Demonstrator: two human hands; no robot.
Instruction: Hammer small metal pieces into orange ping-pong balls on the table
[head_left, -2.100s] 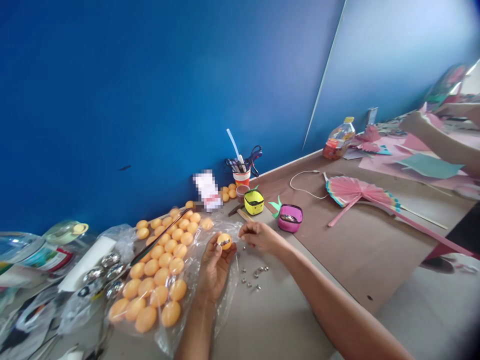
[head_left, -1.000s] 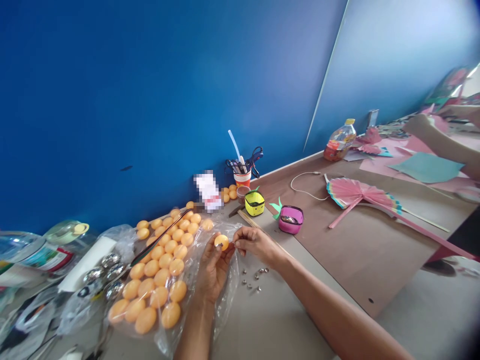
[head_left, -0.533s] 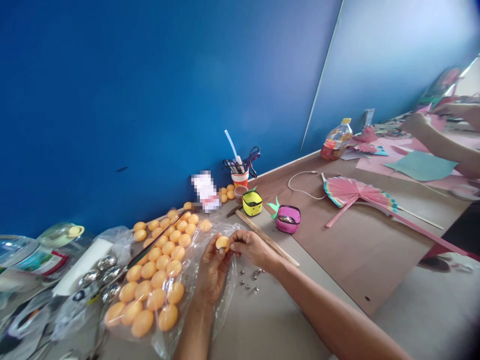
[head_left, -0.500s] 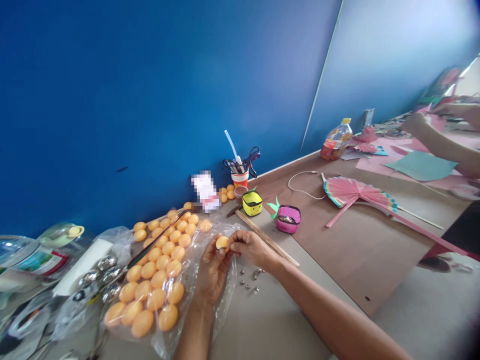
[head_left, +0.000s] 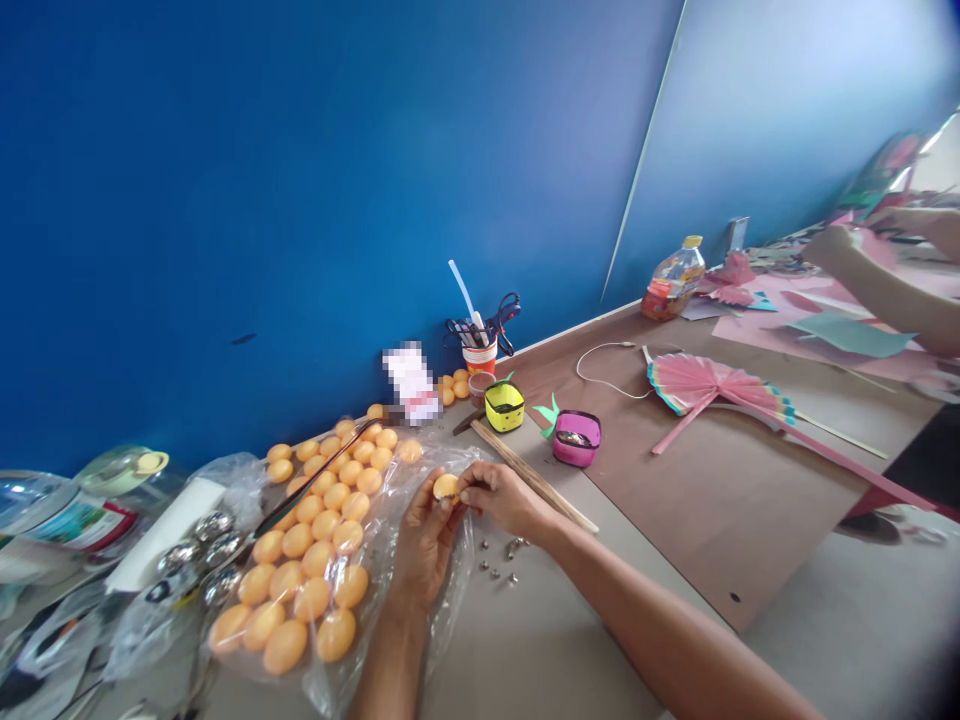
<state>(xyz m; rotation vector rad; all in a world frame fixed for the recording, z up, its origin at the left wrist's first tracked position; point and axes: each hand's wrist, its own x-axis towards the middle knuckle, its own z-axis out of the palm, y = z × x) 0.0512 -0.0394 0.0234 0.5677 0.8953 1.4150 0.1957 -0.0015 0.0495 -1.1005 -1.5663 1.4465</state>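
Note:
My left hand is closed around one orange ball, held just above the table. My right hand pinches something small against the side of that ball; I cannot make out what. Several small silver metal pieces lie loose on the grey table right below my hands. A clear plastic bag spread to the left holds several more orange balls.
A yellow box, a pink box, a wooden stick and a cup of pens and scissors stand behind my hands. A pink paper fan lies on brown board. Another person's hands work with paper at far right.
My right hand came in from the loose metal pieces to the ball and now pinches against it. The view shifted slightly; the left hand has kept hold of the ball.

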